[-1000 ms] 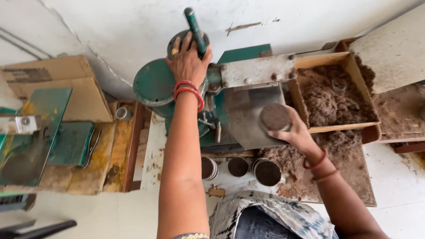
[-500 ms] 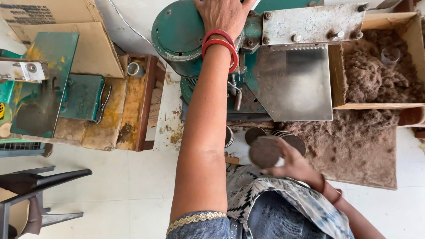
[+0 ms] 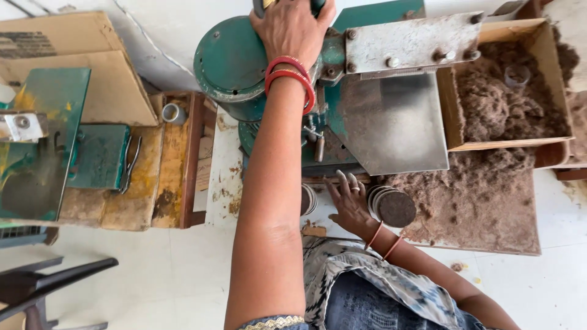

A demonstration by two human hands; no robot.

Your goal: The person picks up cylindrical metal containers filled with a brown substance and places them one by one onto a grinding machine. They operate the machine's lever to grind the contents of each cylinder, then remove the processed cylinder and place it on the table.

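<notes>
White floor lies under the green press point(image 3: 244, 67). My left hand point(image 3: 293, 24) grips its handle; my right hand point(image 3: 350, 205), fingers spread and empty, reaches beside the discs point(image 3: 394, 206). I judge pressing comes next.

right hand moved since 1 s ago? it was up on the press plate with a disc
Yes. The right hand has dropped off the grey metal plate to below its lower edge, open-fingered beside the stacked brown discs, no longer holding one.
</notes>
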